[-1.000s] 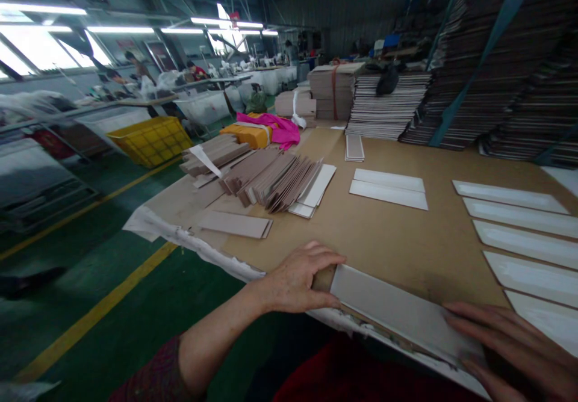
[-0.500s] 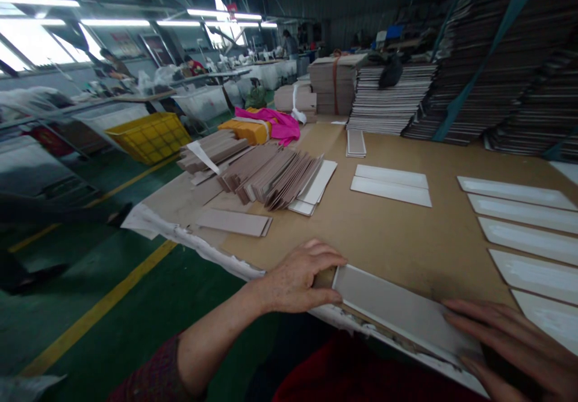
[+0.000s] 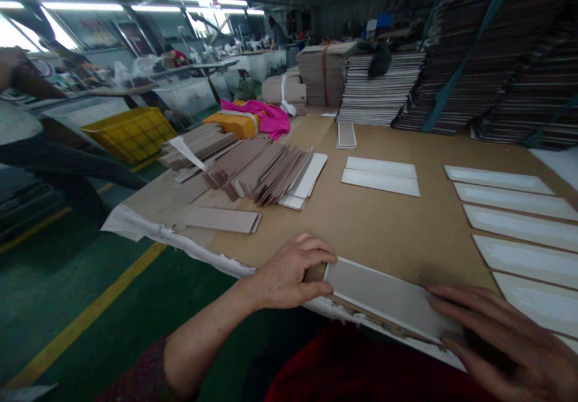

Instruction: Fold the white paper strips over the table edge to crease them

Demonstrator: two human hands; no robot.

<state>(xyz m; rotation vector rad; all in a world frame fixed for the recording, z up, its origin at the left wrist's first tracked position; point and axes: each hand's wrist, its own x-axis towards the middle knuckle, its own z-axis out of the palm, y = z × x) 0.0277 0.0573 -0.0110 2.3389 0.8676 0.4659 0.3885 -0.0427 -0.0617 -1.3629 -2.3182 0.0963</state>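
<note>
Left hand (image 3: 289, 272) pinches one end of the strip (image 3: 383, 296) at the counter's (image 3: 383, 233) near edge, right hand (image 3: 501, 336) lies spread flat on the other; even pressure should hold it square.

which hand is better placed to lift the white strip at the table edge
Left, probably: the left hand grips one end of the white strip with thumb and fingers; the right hand only lies flat on top.

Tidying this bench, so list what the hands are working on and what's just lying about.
In hand: white strip, gripped at its end by the left hand, right hand flat on it; row of matching strips, probably.
Lying about: fanned brown strips, pink cloth, yellow crate.
</note>
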